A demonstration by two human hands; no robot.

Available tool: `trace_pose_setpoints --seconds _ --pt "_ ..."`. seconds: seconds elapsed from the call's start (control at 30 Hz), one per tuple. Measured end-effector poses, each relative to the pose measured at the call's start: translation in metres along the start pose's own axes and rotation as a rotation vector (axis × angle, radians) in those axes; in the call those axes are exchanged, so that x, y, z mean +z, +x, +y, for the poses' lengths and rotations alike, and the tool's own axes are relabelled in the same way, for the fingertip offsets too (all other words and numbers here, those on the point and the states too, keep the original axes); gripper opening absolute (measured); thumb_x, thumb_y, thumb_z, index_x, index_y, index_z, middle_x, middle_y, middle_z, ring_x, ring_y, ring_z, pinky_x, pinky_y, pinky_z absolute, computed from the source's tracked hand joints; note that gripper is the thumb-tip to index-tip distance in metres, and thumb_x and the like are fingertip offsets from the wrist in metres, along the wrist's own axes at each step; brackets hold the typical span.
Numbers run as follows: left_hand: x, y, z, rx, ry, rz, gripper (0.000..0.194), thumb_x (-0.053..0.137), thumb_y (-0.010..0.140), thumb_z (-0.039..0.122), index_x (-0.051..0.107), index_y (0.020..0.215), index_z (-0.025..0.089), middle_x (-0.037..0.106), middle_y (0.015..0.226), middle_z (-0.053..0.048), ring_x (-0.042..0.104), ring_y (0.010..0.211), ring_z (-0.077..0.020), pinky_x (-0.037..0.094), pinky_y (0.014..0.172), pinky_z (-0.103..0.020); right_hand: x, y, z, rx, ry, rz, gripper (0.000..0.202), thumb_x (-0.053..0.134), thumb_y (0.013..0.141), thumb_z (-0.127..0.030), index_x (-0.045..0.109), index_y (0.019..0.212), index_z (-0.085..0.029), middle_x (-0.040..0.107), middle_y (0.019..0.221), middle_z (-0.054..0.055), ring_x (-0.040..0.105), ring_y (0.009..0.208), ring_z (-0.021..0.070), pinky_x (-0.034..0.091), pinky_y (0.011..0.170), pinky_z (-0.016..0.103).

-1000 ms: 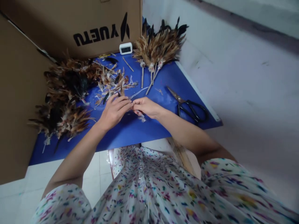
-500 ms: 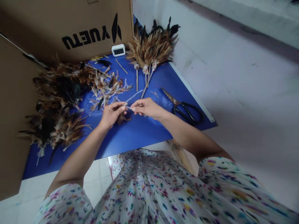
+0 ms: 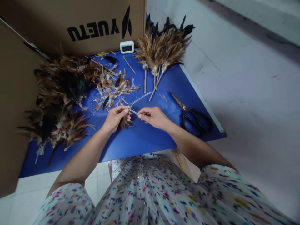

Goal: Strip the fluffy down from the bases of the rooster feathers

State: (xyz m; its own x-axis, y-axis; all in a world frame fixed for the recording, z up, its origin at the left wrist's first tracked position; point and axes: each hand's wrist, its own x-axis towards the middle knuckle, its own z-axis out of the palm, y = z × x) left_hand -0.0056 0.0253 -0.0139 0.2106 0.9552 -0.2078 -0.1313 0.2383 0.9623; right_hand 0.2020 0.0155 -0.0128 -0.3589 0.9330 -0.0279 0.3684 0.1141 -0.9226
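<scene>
Brown feathers (image 3: 126, 122) hang below the fingers of my left hand (image 3: 117, 117), which pinches their bound end near the table's front. My right hand (image 3: 154, 117) is closed on one end of a thin whitish strip (image 3: 134, 112) that runs tight from the left fingertips. Another length of the strip curves away behind the hands, toward the stick ends. Behind the hands lie loose feathers and scraps (image 3: 114, 84). Black-handled scissors (image 3: 191, 114) rest to the right of my right hand.
Feather bunches on sticks (image 3: 161, 47) lie at the back right, near the wall. A white digital timer (image 3: 127, 47) stands before a cardboard box (image 3: 53, 22). Large feather heaps (image 3: 67, 81) cover the left of the blue table (image 3: 140, 140).
My right hand has drawn away from the left, so a longer piece of strip shows between them. The whole view has shifted slightly.
</scene>
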Motion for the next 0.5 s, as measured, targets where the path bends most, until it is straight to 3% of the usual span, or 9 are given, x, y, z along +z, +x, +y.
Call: trace_pose_setpoints --seconds 0.17,0.3,0.4,0.5 --pt "-0.008 -0.003 -0.002 0.151 0.343 -0.014 0.029 0.069 0.082 0.044 0.066 0.089 0.016 0.065 0.07 0.0 0.061 0.056 -0.0106 0.052 0.056 -0.023 -0.003 -0.004 -0.004 -0.182 -0.239 0.148 0.022 0.058 0.093 -0.032 0.073 0.087 -0.017 0.064 0.074 0.002 0.056 0.066 0.0117 0.043 0.068 0.026" --pt "-0.01 -0.008 -0.001 0.483 0.801 -0.069 0.017 0.055 0.094 0.03 0.068 0.095 0.018 0.069 0.082 -0.004 0.066 0.073 -0.0139 0.053 0.069 -0.027 -0.005 -0.003 -0.001 -0.283 -0.318 0.29 0.022 0.055 0.096 -0.03 0.073 0.09 -0.018 0.068 0.085 0.006 0.063 0.081 0.0167 0.048 0.077 0.03" --pt "-0.006 -0.011 -0.001 0.711 1.074 -0.179 0.021 0.048 0.099 0.024 0.068 0.1 0.018 0.071 0.095 -0.008 0.066 0.089 -0.0169 0.052 0.08 -0.03 -0.004 -0.003 0.001 -0.346 -0.346 0.367 0.025 0.051 0.099 -0.032 0.072 0.091 -0.019 0.07 0.09 0.007 0.064 0.089 0.0191 0.049 0.085 0.033" --pt "0.002 -0.011 0.0 0.855 1.337 -0.286 0.026 0.043 0.1 0.019 0.069 0.1 0.018 0.072 0.096 -0.008 0.065 0.094 -0.0182 0.049 0.096 -0.04 -0.003 -0.005 0.001 -0.399 -0.361 0.407 0.029 0.047 0.101 -0.033 0.071 0.094 -0.02 0.071 0.092 0.008 0.064 0.092 0.0202 0.05 0.088 0.035"
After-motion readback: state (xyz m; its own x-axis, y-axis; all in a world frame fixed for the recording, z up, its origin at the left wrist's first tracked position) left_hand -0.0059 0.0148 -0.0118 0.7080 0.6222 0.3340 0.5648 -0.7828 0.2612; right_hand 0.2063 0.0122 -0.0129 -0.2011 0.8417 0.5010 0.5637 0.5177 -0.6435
